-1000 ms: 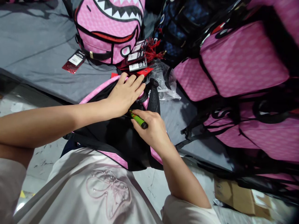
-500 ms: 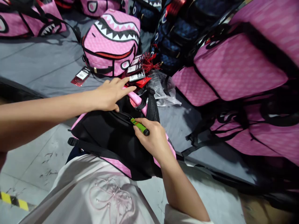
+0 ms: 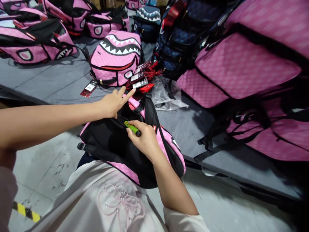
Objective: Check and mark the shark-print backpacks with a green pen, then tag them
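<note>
A black-backed backpack with pink sides (image 3: 109,137) lies against my body at the table's edge, back panel up. My right hand (image 3: 144,137) is closed around a short green tool with a black end (image 3: 132,128), its far end close to the black panel near the bag's top; I cannot make out the tip. My left hand (image 3: 113,103) rests across the top of the bag, index and middle fingers stretched apart, thumb down on the black fabric. Beside its fingertips are a pink grab handle (image 3: 131,101) and a padded black shoulder strap (image 3: 151,111).
Ahead stands a pink backpack with a shark-mouth print (image 3: 116,59). Black-and-red hang tags (image 3: 140,83) with red strings and a clear plastic bag (image 3: 166,96) lie beside it. Large pink backpacks (image 3: 248,64) fill the right; more bags (image 3: 36,45) stand at back left.
My right hand and the green tool have moved left along the black panel, toward my left hand. The left hand has shifted slightly left. The view has tilted up, showing more bags behind.
</note>
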